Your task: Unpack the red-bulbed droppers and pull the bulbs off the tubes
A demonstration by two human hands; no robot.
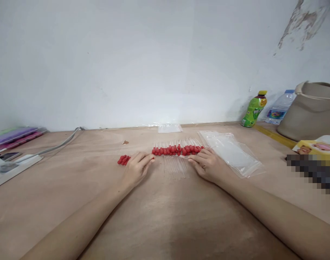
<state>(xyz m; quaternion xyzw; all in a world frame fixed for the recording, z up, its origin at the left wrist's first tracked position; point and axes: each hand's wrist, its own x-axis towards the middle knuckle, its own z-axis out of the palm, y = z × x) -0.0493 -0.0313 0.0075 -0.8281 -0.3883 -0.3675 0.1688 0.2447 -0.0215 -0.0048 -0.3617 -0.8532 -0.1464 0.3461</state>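
Observation:
A row of red tips [168, 150] on thin clear sticks lies on the brown table in front of me; some sticks point toward the wall and a cluster of clear sticks [175, 165] points toward me. At the left end of the row, my left hand [137, 167] is closed in a pinch, with a bit of red showing at its fingertips. A small pile of red pieces [123, 159] lies just left of that hand, partly hidden by it. On the right, my right hand [207, 164] pinches a thin clear stick that points left, below the row.
Clear plastic bags [232, 150] lie right of the row, and another bag [169, 128] by the wall. At the right stand a green bottle [253, 110], a water bottle [280, 107] and a beige bin [311, 112]. Colourful packets [18, 137] and a grey cable [64, 142] lie left.

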